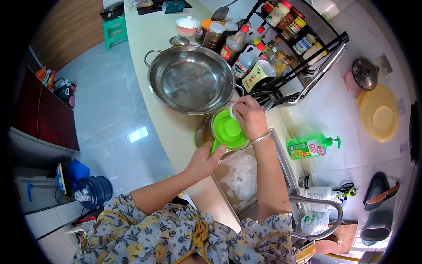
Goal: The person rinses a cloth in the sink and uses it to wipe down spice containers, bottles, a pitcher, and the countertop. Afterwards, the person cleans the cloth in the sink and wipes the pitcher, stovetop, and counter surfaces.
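Observation:
A bright green, bowl-shaped item with a handle (231, 128) is tilted over a metal pot (203, 132) beside the sink. My left hand (204, 160) grips its green handle. On the far side my right hand (249, 115) is closed on something white at the green rim, mostly hidden by the fingers. Just beyond stands a large, shiny steel basin (191, 80) with loop handles. Foamy, cloudy water (241, 178) fills the sink, below my right forearm.
Bottles and jars (235, 44) line the counter's back, under a black spice rack (294, 31). A green soap bottle (305, 146) stands right of the sink, near the curved faucet (338, 215). A blue water jug (97, 192) is on the floor at left.

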Available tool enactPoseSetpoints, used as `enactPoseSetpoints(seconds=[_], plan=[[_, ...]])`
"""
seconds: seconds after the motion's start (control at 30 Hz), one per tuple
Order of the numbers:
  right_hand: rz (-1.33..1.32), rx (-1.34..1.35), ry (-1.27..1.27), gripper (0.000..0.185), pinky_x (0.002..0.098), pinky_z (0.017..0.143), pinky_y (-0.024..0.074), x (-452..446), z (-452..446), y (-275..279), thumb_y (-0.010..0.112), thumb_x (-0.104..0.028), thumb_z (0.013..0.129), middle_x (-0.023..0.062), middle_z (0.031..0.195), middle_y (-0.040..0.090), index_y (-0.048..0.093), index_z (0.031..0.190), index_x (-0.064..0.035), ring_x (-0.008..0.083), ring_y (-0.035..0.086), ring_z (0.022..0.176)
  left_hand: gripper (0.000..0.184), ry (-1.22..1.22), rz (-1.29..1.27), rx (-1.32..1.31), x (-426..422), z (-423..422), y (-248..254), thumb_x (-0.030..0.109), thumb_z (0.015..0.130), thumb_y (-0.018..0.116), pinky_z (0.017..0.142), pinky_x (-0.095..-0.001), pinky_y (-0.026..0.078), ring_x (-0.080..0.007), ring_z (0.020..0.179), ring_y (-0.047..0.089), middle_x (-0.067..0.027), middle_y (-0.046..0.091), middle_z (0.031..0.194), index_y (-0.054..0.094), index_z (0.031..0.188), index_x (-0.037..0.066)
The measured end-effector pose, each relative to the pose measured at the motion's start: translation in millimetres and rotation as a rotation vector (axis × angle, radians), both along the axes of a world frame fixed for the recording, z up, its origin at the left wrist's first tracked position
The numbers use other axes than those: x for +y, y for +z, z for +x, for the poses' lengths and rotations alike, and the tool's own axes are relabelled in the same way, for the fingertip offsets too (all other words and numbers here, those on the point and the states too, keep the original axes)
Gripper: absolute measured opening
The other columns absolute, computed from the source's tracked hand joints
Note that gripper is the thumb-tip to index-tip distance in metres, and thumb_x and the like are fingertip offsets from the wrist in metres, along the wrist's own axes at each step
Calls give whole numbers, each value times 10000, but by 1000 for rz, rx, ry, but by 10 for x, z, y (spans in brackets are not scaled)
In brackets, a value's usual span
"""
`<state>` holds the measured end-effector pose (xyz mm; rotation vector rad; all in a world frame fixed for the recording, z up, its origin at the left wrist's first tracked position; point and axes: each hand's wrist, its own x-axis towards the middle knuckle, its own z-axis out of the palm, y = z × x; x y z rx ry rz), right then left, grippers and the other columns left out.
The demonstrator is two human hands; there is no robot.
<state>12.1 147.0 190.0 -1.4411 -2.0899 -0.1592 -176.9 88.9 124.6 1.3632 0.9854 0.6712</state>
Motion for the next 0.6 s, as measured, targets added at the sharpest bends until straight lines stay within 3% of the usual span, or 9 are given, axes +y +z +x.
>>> enactPoseSetpoints(seconds=[0.23,0.3,0.4,0.5,0.6], plan=[[-169,166,71,114,320,684,509,31,-190,79,680,-11,742,96,914,619,663,852,-37,279,626,787,543,-13,53,20,-1,-33,14,464,918,508,654,-444,464,-410,715,610,-262,592,712,532,864,-75],[-305,288,98,73,363,701,501,29,-268,104,661,-44,735,102,875,619,648,806,-53,302,614,817,544,-39,46,26,6,-37,36,461,919,503,662,-457,461,-436,739,605,-281,592,737,534,867,-80],[-349,256,160,131,309,679,500,-22,-333,123,665,3,747,93,913,613,647,871,-36,267,619,783,545,-17,86,-39,-8,-16,-55,459,922,496,661,-462,460,-442,744,605,-285,591,739,532,862,-81],[-359,184,189,139,321,704,496,-131,-406,153,659,-18,751,93,915,612,632,885,-44,274,616,802,530,-14,124,-9,-3,-7,-75,447,923,500,658,-470,457,-457,745,598,-288,590,736,527,862,-79],[-452,138,170,179,348,747,486,-262,-459,257,655,-65,749,117,907,605,607,917,-30,301,604,826,488,-20,125,20,-1,-18,-58,420,919,531,636,-444,469,-392,726,623,-249,605,727,527,888,-66]])
